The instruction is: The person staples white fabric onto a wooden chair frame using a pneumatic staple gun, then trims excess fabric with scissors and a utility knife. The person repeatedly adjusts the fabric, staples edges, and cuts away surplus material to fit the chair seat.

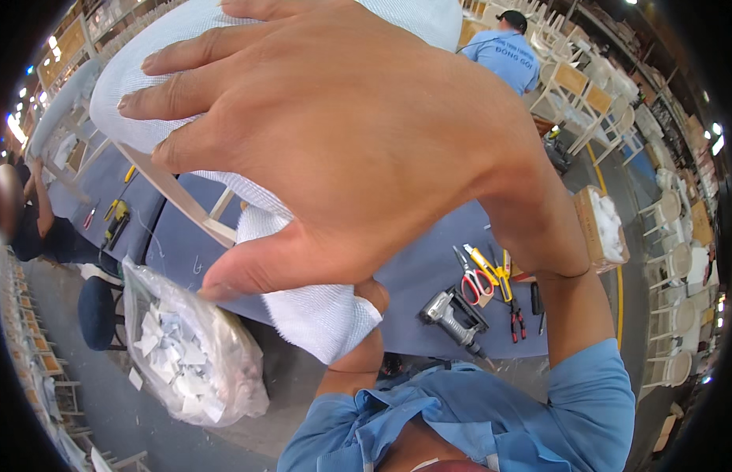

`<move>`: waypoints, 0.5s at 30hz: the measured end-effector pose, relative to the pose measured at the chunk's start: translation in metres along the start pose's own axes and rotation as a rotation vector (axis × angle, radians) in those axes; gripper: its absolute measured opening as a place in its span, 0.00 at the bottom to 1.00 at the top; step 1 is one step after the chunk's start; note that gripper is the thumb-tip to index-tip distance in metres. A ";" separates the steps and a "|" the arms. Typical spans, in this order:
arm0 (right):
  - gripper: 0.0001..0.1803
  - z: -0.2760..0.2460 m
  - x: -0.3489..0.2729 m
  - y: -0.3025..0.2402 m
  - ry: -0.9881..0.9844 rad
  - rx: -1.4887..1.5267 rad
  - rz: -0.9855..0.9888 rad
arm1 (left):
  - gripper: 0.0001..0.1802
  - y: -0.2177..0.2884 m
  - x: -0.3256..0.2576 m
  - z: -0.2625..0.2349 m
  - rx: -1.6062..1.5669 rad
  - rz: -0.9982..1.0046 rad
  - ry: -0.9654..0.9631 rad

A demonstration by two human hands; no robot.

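My right hand (327,134) spans the upper middle, fingers spread flat over a rounded, padded form in white woven fabric (118,90). Its thumb points down to the left. Below the palm, a loose bunched end of the white fabric (315,318) hangs down. My left hand (372,296) is mostly hidden behind that end, with only a part showing at its edge, closed around the cloth. Pale wooden bars (177,193) of a furniture frame join the padded form from beneath. My right hand and the fabric hide most of the piece.
On the blue-grey tabletop (405,275) lie a staple gun (452,318), red-handled scissors (472,279), a yellow cutter (492,271) and pliers (517,315). A plastic bag of white scraps (189,362) stands by the table's front edge. One person (47,212) works at left, another (504,55) beyond.
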State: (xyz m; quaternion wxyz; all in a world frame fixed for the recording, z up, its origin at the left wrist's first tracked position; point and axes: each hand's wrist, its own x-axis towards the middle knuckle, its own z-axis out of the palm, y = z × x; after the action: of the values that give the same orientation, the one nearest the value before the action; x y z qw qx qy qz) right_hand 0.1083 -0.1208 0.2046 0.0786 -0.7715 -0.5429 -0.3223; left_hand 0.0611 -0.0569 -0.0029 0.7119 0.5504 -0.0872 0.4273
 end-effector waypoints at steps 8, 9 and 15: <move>0.36 0.000 -0.028 0.007 0.159 0.140 0.140 | 0.20 -0.002 -0.002 -0.011 0.076 0.075 0.029; 0.37 0.002 -0.038 0.013 0.187 -0.006 0.115 | 0.20 -0.002 -0.005 -0.007 0.032 0.052 0.000; 0.46 -0.007 -0.057 0.016 0.156 -0.189 0.098 | 0.26 0.014 0.007 0.009 -0.191 -0.017 -0.022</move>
State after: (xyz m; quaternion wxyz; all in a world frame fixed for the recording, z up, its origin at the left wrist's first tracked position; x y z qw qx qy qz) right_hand 0.1085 -0.1750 0.1805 0.0632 -0.7736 -0.4641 -0.4267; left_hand 0.0584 -0.0602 0.0148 0.7638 0.4855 -0.1307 0.4047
